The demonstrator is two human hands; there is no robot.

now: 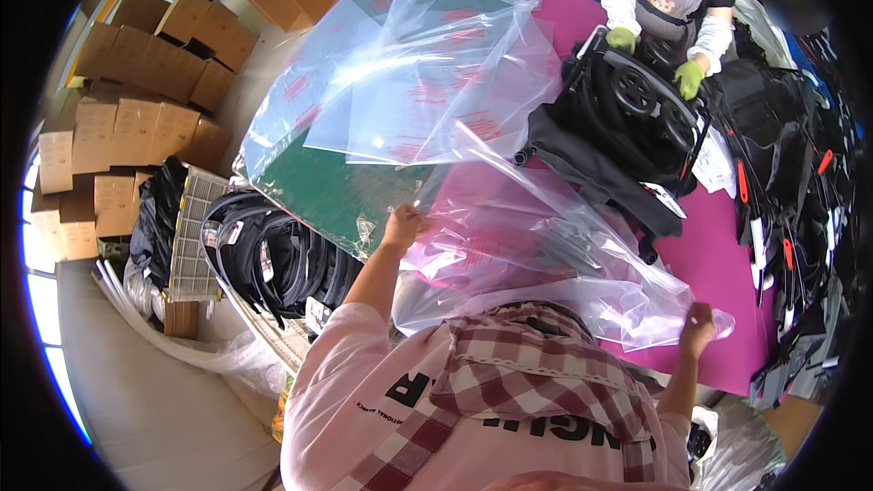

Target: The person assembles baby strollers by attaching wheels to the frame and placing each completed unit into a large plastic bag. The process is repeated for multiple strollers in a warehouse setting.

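My left hand (403,223) grips one edge of a large clear plastic bag (536,255) spread over the magenta table top (718,264). At the table's near edge, my right hand (698,327) pinches the same bag's other corner. Between my hands the bag billows loosely. Beyond it lies a folded black stroller (627,118) with wheels, and a co-worker's green-gloved hands (688,78) rest on its frame from the far side.
A pile of clear bags with red print (418,82) lies on a green board (336,186) at the left. Black strap bundles (273,259) fill a wire rack below. Cardboard boxes (136,118) are stacked far left. Black parts with red tags (791,218) crowd the right.
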